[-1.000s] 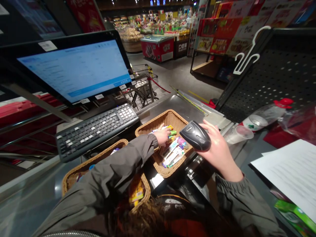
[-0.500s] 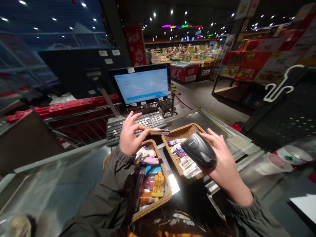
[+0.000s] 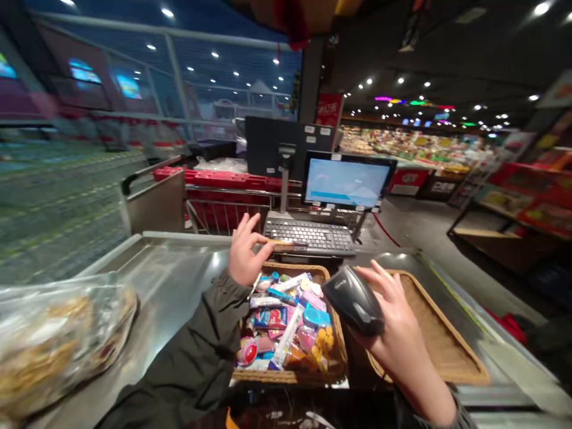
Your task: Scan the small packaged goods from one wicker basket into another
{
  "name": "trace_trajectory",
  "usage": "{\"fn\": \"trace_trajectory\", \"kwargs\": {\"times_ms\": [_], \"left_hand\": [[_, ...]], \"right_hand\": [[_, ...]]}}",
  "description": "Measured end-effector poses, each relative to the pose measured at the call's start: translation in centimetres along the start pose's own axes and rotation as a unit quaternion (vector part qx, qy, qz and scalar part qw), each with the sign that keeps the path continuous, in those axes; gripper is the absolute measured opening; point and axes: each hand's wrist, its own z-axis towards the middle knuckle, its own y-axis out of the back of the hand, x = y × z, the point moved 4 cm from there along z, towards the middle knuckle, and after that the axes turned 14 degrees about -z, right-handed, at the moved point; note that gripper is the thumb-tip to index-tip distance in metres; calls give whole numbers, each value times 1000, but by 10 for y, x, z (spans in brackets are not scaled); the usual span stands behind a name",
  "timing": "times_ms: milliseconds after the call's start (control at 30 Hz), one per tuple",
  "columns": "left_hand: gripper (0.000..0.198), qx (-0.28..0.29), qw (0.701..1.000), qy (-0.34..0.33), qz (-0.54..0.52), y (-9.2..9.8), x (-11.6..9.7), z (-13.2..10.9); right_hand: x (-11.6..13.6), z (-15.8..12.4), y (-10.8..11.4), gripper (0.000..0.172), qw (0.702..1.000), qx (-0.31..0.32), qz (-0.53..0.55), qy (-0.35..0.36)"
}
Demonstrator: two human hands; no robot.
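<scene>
In the head view, the slim pack (image 3: 286, 243), lifted from a basket a second ago, is now pinched in the left hand (image 3: 245, 253) over the left basket (image 3: 286, 376), with the scanner (image 3: 353, 299) still gripped in the right hand (image 3: 397, 333) near its right.

A lit monitor (image 3: 347, 182) stands behind a dark keyboard (image 3: 309, 234); red shopping trolleys (image 3: 223, 179) line up beyond the steel counter (image 3: 170, 280); a clear bag of food (image 3: 58, 333) lies on its left end; bright displays (image 3: 402, 143) glow far behind.
</scene>
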Motion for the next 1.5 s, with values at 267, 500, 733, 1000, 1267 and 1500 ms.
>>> {"fn": "trace_trajectory", "kwargs": {"times_ms": [267, 500, 733, 1000, 1267, 1500], "left_hand": [[22, -20, 999, 34, -12, 27, 12, -12], [23, -23, 999, 21, -33, 33, 18, -17], [23, -14, 999, 21, -37, 27, 20, -15], [23, -8, 999, 26, -33, 19, 22, -14], [21, 21, 991, 133, 10, 3, 69, -29], [24, 106, 960, 252, 64, -25, 102, -57]], "right_hand": [[24, 13, -16, 42, 998, -8, 3, 56], [40, 18, -15, 45, 998, -2, 15, 54], [42, 16, -13, 38, 999, 2, 8, 51], [36, 7, -10, 37, 1000, 16, 10, 25], [26, 1, -15, 37, 998, 49, 19, 23], [18, -3, -29, 39, 994, 102, 31, -8]]}}
